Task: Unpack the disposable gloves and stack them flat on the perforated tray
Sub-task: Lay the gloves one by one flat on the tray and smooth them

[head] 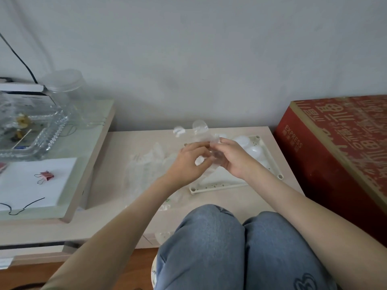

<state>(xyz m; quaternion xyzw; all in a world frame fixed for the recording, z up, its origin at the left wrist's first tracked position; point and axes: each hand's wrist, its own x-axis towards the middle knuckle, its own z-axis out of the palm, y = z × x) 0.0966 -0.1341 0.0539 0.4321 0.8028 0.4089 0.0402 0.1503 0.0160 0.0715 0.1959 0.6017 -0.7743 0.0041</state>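
Observation:
Both hands meet above the low table and hold one clear disposable glove (200, 127) between them. My left hand (188, 162) pinches it from the left. My right hand (232, 156) pinches it from the right. The glove's fingertips stick up blurred above the hands. Under the right hand lies the cream perforated tray (217, 185), with white glove plastic (253, 150) on its far part. Left of the hands, a clear crumpled pile of plastic packaging and gloves (146, 164) spreads over the table. Much of the tray is hidden by my hands.
A red cardboard box (339, 147) stands close on the right. A raised side table on the left carries a glass tray (31, 130), a clear jar (62, 84), white paper and a red binder clip (47, 175). My knees (240, 237) are at the table's front edge.

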